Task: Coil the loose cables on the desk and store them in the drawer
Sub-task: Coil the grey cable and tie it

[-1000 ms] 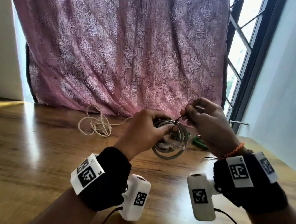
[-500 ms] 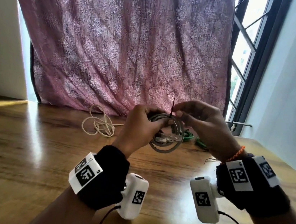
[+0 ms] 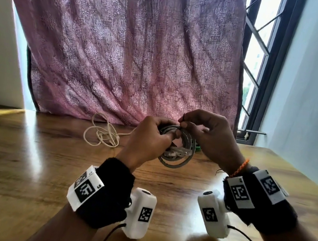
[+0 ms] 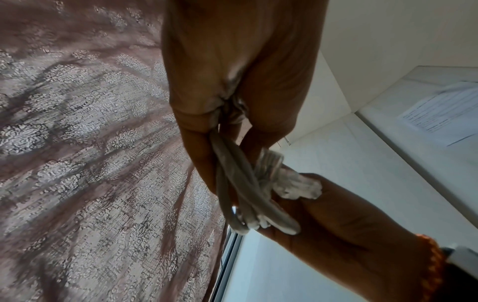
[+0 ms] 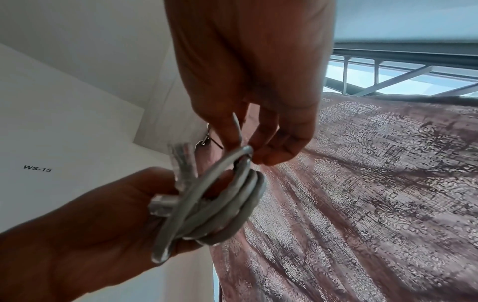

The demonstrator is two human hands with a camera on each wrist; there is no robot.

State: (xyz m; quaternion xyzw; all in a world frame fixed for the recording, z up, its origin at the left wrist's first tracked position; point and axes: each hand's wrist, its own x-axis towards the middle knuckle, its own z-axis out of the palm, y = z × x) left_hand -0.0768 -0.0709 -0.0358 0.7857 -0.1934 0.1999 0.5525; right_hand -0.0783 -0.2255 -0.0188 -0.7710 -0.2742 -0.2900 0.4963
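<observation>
A grey cable [image 3: 175, 160], wound into a coil with clear plugs at its ends, hangs just above the wooden desk [image 3: 27, 163]. My left hand [image 3: 169, 137] grips the coil's left side, fingers curled through the loops [image 4: 240, 183]. At the top of the coil [image 5: 220, 204], my right hand [image 3: 184, 124] pinches a thin dark tie [image 3: 183, 117], whose short tip sticks up above the fingers. The right wrist view shows the right hand's fingertips [image 5: 269, 151] touching the top loop. No drawer is in view.
A loose cream cable [image 3: 101, 135] lies tangled on the desk to the left of the hands. A green cable [image 3: 198, 148] shows behind the coil. A thin black strand [image 3: 218, 171] lies by my right wrist. A pink curtain [image 3: 123, 45] hangs behind the desk.
The tie's end swung from slanting beside the coil to standing upright above it, and less of it shows now. Both hands stayed together on the coil, slightly higher.
</observation>
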